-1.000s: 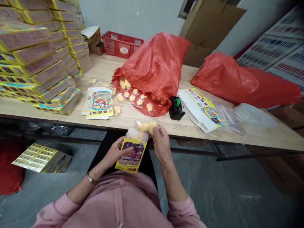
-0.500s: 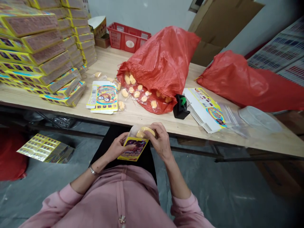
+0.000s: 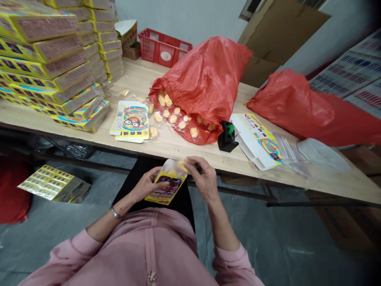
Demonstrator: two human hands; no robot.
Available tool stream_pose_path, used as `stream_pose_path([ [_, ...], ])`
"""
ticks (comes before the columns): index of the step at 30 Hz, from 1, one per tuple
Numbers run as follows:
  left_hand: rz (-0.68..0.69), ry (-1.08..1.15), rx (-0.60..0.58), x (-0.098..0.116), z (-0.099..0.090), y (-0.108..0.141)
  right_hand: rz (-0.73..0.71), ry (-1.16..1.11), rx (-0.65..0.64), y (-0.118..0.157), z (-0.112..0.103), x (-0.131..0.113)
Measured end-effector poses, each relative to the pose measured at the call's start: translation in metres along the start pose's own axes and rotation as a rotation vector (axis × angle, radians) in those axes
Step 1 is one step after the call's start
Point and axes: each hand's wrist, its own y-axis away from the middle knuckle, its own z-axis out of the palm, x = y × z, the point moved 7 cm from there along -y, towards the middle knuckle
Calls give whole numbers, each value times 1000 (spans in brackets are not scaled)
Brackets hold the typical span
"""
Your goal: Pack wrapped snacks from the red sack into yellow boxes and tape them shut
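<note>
My left hand (image 3: 147, 186) is closed round a small yellow box (image 3: 166, 190) with a dark picture, held over my lap with its white flap raised. Between the fingertips of my right hand (image 3: 203, 174) is a wrapped yellow piece (image 3: 182, 165), slightly blurred, at the box's open top. Another yellow piece shows faintly inside the opening. On the table beyond, a red sack (image 3: 205, 75) lies with its mouth towards me, and several wrapped yellow pieces (image 3: 173, 118) spill from it. Left of them sits a small pile of flat printed boxes (image 3: 135, 122).
Stacked yellow boxes (image 3: 65, 75) fill the table's left side. A black tape dispenser (image 3: 228, 137) stands near the front edge, beside flat cartons (image 3: 258, 139) and a clear lid (image 3: 323, 155). Behind are a red basket (image 3: 163, 47) and, at right, a second red sack (image 3: 300, 103).
The yellow piece in my right fingers has shifted slightly and looks more upright at the box opening. My right hand has moved a little to the right. The whole view has shifted slightly.
</note>
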Motion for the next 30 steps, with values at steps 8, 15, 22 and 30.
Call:
stream_pose_path([
  [8,13,-20,29,-7,-5,3,-100,139,-456,8,40,11],
  [15,0,-40,26,-8,-10,7,-185,219,-729,24,61,2],
  [22,-14,-100,88,-14,-25,10,-71,261,-644,30,71,-7],
  [30,-22,-81,168,0,-44,20,35,2,-273,-31,25,25],
])
